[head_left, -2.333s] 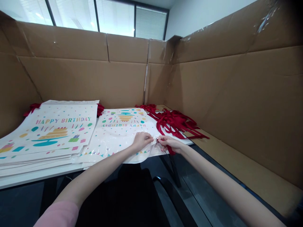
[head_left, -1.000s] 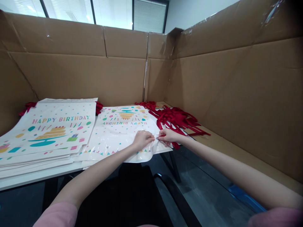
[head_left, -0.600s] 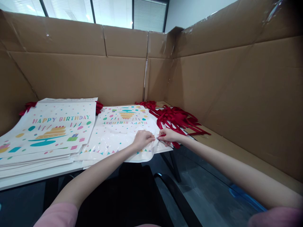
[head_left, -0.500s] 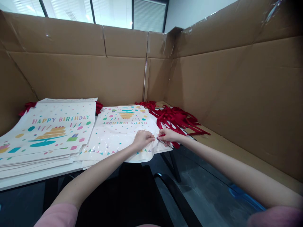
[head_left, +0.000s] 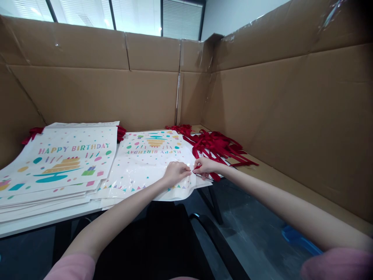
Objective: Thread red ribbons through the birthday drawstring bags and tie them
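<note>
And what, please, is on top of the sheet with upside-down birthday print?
Left hand and forearm lie over the sheet, right hand at its edge; what they cover is hidden.

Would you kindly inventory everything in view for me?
Sheet stack: one, white, printed, table's left
Middle sheets: uncounted, white, printed, table's centre
Ribbons: uncounted, red, table's right, beside stack
Thin tool: one, metallic, centre-right
Table: one, white, under sheets
Cardboard walls: three, brown, around table
Window panes: four, pale, upper left
Room wall: one, pale, upper right
Chair: one, black, bottom centre
Floor: one, grey, below
Unclear object: one, blue, lower right
Left hand: one, bare, on middle sheets
Right hand: one, bare, holding tool
Sleeves: two, pink, lower corners
</note>
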Available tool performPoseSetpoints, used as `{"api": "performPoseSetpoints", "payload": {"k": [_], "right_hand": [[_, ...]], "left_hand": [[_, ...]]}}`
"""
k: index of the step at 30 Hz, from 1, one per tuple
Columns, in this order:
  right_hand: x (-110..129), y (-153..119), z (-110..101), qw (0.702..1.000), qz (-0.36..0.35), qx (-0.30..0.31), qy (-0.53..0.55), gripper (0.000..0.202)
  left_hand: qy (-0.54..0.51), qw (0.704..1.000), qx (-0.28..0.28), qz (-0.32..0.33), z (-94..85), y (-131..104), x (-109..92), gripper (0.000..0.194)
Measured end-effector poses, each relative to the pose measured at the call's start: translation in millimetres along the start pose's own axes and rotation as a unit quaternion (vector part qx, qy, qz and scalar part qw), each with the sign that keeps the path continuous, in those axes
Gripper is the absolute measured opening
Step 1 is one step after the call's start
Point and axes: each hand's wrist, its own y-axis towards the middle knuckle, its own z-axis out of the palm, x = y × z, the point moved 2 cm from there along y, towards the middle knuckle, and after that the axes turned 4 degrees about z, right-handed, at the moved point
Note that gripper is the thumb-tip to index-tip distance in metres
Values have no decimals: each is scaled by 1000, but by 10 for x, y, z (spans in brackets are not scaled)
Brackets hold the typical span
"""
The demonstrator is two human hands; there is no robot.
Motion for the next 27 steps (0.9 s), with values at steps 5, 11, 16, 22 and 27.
{"api": "performPoseSetpoints", "payload": {"k": [5, 11, 16, 22, 27], "right_hand": [[-28, 34, -8, 999, 15, 5, -29, 34], [-22, 52, -21, 998, 24, 9, -50, 33], [-38, 71, -26, 996, 32, 30, -83, 34], [-124, 122, -12, 996, 60, 27, -66, 29], [-198, 51, -7, 995, 70, 41, -64, 26]], "left_hand": [[22, 998, 42, 47, -63, -60, -21, 19], [93, 981, 90, 144, -115, -150, -41, 26], [184, 963, 90, 176, -62, -170, -50, 30], [211, 958, 96, 168, -63, -173, -65, 31], [212, 958, 103, 165, -67, -179, -71, 32]]}}
